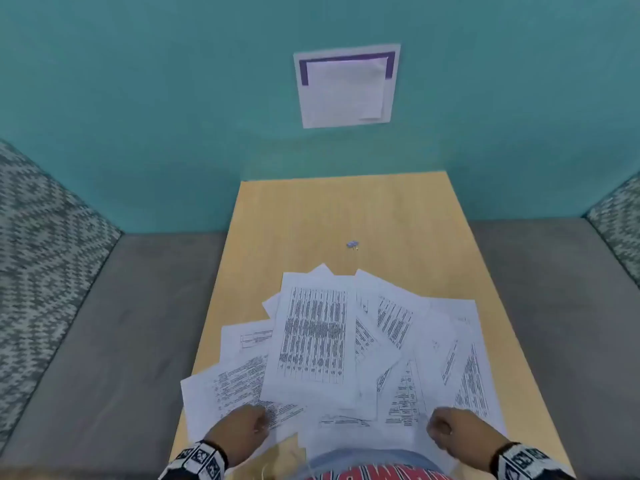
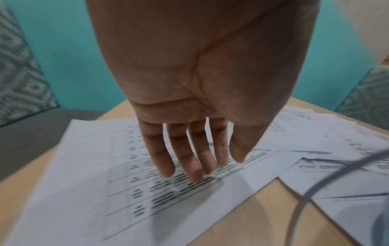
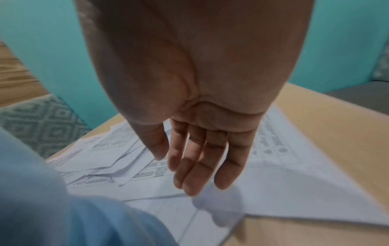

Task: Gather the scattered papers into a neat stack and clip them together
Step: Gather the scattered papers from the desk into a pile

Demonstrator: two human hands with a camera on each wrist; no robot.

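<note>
Several printed white sheets (image 1: 313, 336) lie fanned and overlapping on the near half of a light wooden table (image 1: 346, 209). Beyond them, alone on bare wood, sits a small pale blue clip (image 1: 352, 244). My left hand (image 1: 242, 427) is at the near left corner of the spread; its fingers (image 2: 189, 166) point down, straight and slightly apart, just over a sheet printed with a table (image 2: 147, 191). My right hand (image 1: 450, 431) hovers at the near right, fingers (image 3: 195, 174) relaxed and extended above the sheets (image 3: 284, 174). Neither hand holds anything. I cannot tell whether the fingertips touch paper.
A teal wall with a notice (image 1: 346, 86) pinned to it closes off the far end of the table. Grey bench seats (image 1: 104, 341) (image 1: 561, 306) with patterned cushions (image 1: 38, 237) flank the table. A dark cable (image 2: 315, 183) crosses the left wrist view.
</note>
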